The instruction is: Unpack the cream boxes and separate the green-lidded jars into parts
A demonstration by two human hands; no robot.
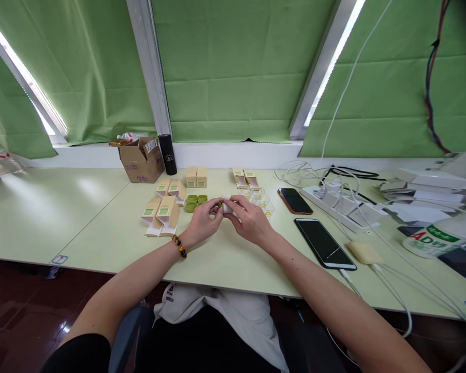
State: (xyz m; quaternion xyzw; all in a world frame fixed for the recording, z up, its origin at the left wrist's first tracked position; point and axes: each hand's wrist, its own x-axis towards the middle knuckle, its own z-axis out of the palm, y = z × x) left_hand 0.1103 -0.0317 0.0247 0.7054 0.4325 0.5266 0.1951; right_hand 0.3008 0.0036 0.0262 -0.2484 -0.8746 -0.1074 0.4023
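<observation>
My left hand (202, 224), with a beaded bracelet (179, 246) at its wrist, pinches the green end of a small white-and-green piece (227, 207). From the other side, the fingers of my right hand (253, 220) close round its white part. Fingers cover much of the piece, so its exact kind is hidden. Just behind my left hand lies a cluster of small green square containers (191, 206). Several clear plastic cups (262, 198) with yellow marks sit behind my right hand. Small open cartons (161, 215) with green windows stand to the left.
Closed cartons (196, 177) and open cartons (246, 178) line the back. A cardboard box (141, 159) and a black cylinder (168, 154) stand by the wall. On the right are two phones (324, 242), a power strip (341, 204) with tangled cables, and a plastic bottle (437, 239).
</observation>
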